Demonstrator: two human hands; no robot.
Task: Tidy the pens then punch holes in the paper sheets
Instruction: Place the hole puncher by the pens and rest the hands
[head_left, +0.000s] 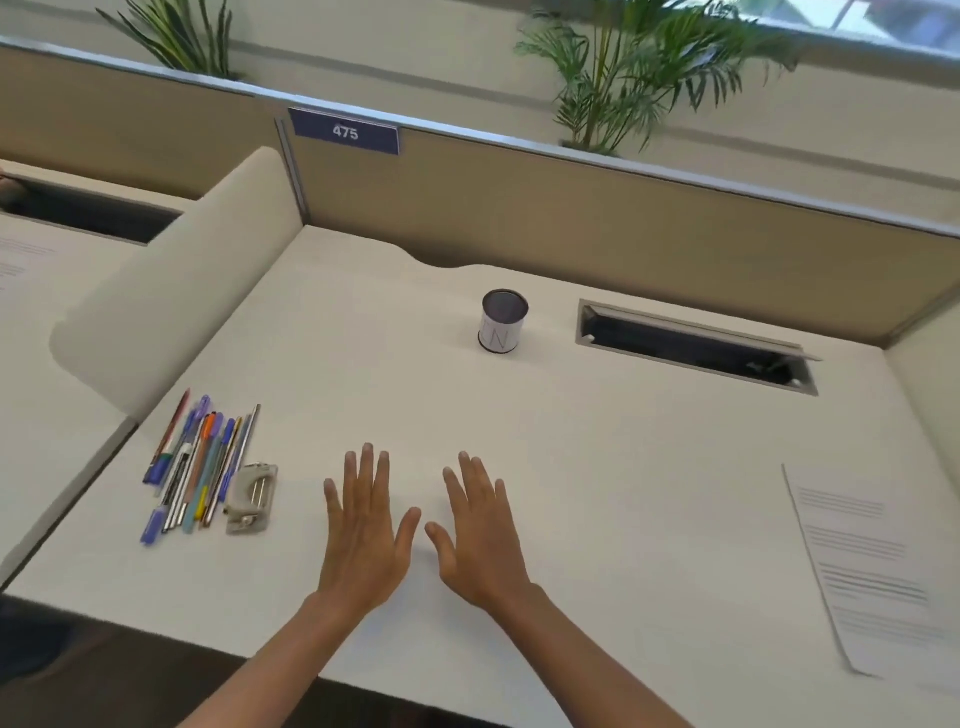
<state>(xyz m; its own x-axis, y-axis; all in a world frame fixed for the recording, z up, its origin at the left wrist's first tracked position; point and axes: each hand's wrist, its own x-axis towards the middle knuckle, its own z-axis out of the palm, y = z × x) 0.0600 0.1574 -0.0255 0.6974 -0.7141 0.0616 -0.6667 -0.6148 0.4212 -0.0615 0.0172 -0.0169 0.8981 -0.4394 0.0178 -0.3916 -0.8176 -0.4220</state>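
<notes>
The pens (197, 467) lie bunched near the desk (597, 467) front-left corner, long axes running about one o'clock to seven, the hole punch (251, 499) just beside them. They sit at nine o'clock from the left hand (363, 530) — the nearer one. Both it and the right hand (480, 535) are flat, fingers spread, holding nothing. The pen cup (503, 322) stands at twelve — paper sheets (872, 577) at three.

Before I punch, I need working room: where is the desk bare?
Bare: between the hands and the pen cup, and rightward to the paper sheets. Crowded: the left edge, pens beside the hole punch.
</notes>
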